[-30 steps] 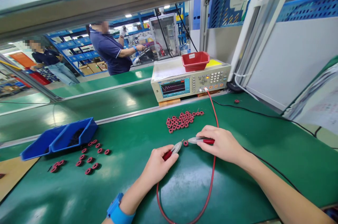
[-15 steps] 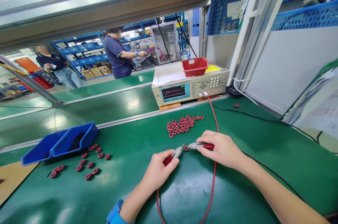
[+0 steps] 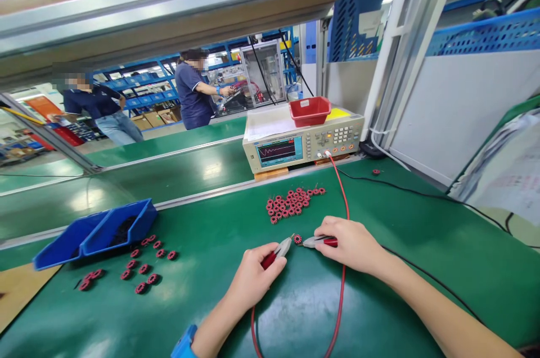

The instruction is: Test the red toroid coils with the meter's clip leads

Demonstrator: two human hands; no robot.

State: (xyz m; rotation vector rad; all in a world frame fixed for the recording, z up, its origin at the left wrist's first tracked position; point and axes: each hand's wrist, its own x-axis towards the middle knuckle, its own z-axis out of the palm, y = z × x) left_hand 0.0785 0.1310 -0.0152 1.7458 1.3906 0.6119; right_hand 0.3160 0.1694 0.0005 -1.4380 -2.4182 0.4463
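My left hand point(image 3: 257, 276) is closed on a red-handled metal clip point(image 3: 282, 249), its tip at a wire end on the left of a small red coil point(image 3: 297, 239). On the coil's other side, my right hand point(image 3: 348, 243) grips a second red-handled clip point(image 3: 314, 241), with its jaws near the coil's right wire. A red cable point(image 3: 342, 290) loops under my hands to the tester point(image 3: 304, 144), whose screen shows a wavy curve. Behind the single coil lies a dense group of red coils point(image 3: 289, 204).
Blue bins point(image 3: 95, 250) stand at the left, with loose coils point(image 3: 144, 268) beside them. A red tray point(image 3: 310, 112) sits on the tester. A black cable point(image 3: 422, 192) crosses the right side. Two people stand beyond the bench.
The right clip has shifted slightly lower beside the coil. The green mark on the tester's screen has turned red. A person in the background has changed posture.
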